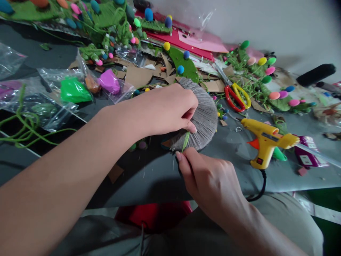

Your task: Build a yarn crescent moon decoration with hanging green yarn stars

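Note:
A rounded piece wound with grey yarn (206, 113) lies on the dark table in front of me. My left hand (173, 108) reaches across it with curled fingers, its thumb pressed down at the upper end of a short length of green yarn (185, 141). From below, my right hand (210, 174) pinches the lower end of that yarn between thumb and forefinger, close to the grey edge. The yarn runs taut between both hands. My left fingertips are partly hidden by the hand itself.
To the right lie a yellow glue gun (262, 142) with a black cord and red-and-yellow-handled scissors (237, 97). Clay packets (76, 89) and loose green yarn (25, 122) are at left. Cardboard scraps (138, 75) and green leafy pieces with coloured balls (106, 17) fill the back.

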### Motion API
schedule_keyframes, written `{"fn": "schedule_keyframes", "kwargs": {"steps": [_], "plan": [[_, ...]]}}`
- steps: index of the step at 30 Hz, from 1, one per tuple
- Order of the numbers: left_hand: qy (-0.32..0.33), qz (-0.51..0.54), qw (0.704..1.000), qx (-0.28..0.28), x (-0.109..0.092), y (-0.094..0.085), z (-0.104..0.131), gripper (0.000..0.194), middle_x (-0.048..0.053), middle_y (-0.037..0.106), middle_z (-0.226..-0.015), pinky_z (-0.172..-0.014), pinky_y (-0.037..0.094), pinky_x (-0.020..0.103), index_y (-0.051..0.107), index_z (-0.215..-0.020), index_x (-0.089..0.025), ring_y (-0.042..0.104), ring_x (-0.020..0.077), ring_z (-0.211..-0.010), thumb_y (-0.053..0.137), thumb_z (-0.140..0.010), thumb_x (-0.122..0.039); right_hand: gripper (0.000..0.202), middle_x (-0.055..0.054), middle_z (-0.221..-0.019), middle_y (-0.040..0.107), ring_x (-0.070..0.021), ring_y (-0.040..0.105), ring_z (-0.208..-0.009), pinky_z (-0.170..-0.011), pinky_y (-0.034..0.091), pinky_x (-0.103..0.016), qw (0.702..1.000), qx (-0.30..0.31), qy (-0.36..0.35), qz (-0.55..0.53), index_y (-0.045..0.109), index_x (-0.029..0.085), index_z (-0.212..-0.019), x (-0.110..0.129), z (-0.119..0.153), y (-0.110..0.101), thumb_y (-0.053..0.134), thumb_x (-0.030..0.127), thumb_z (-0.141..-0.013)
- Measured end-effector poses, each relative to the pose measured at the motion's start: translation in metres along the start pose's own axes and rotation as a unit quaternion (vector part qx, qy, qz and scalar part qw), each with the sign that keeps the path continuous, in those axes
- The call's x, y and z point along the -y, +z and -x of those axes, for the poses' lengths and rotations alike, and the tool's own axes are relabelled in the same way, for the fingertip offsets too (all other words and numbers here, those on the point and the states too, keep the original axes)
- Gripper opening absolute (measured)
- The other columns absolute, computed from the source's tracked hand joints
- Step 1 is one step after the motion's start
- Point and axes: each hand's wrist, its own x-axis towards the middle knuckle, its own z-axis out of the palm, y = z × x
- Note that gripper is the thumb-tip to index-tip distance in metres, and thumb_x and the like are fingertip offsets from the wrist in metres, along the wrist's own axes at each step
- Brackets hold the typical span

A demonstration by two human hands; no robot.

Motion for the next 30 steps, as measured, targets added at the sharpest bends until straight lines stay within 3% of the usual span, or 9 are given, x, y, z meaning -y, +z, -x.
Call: {"fn": "schedule_keyframes", "kwargs": {"steps": [7, 11, 14, 25, 30], "plan": [[-0.009, -0.009, 1.0, 0.011, -0.002, -0.002, -0.001, 0.034, 0.002, 0.065, -0.069, -0.058, 0.029, 0.031, 0.066, -0.075, -0.021, 0.052, 0.0156, -0.059, 0.071, -0.083, -0.054, 0.045, 0.003, -0.054, 0.054, -0.0101, 0.045, -0.043, -0.048, 0.023, -0.03, 0.999, 0.003, 0.025, -0.026, 0.055, 0.021, -0.067, -0.014, 0.005, -0.018, 0.052, 0.052, -0.099], [-0.009, -0.012, 1.0, 0.009, 0.0, -0.001, -0.002, 0.037, 0.003, 0.065, -0.069, -0.058, 0.03, 0.03, 0.068, -0.075, -0.021, 0.053, 0.016, -0.06, 0.073, -0.081, -0.058, 0.025, 0.002, -0.066, 0.064, -0.0089, 0.05, -0.049, -0.053, 0.037, -0.025, 0.995, -0.06, 0.038, -0.075, 0.071, 0.02, -0.099, -0.025, 0.006, -0.021, 0.062, 0.043, -0.095], [-0.009, -0.016, 1.0, 0.006, 0.0, -0.001, -0.001, 0.036, 0.002, 0.066, -0.071, -0.058, 0.03, 0.03, 0.068, -0.076, -0.022, 0.053, 0.0166, -0.06, 0.072, -0.081, -0.058, 0.031, 0.002, -0.071, 0.067, -0.0085, 0.053, -0.051, -0.055, 0.041, -0.024, 0.994, -0.051, 0.007, -0.101, 0.07, 0.018, -0.118, -0.028, 0.005, -0.018, 0.064, 0.037, -0.095], [-0.024, -0.018, 0.999, 0.017, -0.002, -0.002, 0.0, 0.036, 0.002, 0.066, -0.07, -0.059, 0.031, 0.029, 0.068, -0.077, -0.021, 0.053, 0.0147, -0.058, 0.069, -0.083, -0.057, 0.042, 0.001, -0.078, 0.074, -0.0125, 0.069, -0.062, -0.055, 0.047, -0.025, 0.995, -0.019, -0.023, -0.091, 0.064, 0.016, -0.135, -0.026, 0.005, -0.009, 0.061, 0.035, -0.097], [-0.023, -0.03, 0.999, 0.006, -0.002, -0.001, 0.0, 0.037, 0.001, 0.065, -0.069, -0.057, 0.029, 0.028, 0.067, -0.074, -0.021, 0.051, 0.0134, -0.057, 0.07, -0.083, -0.057, 0.044, -0.003, -0.096, 0.08, -0.0152, 0.075, -0.073, -0.062, 0.053, -0.026, 0.995, -0.001, -0.026, -0.092, 0.062, 0.017, -0.139, -0.026, 0.005, -0.009, 0.059, 0.035, -0.099]]}}
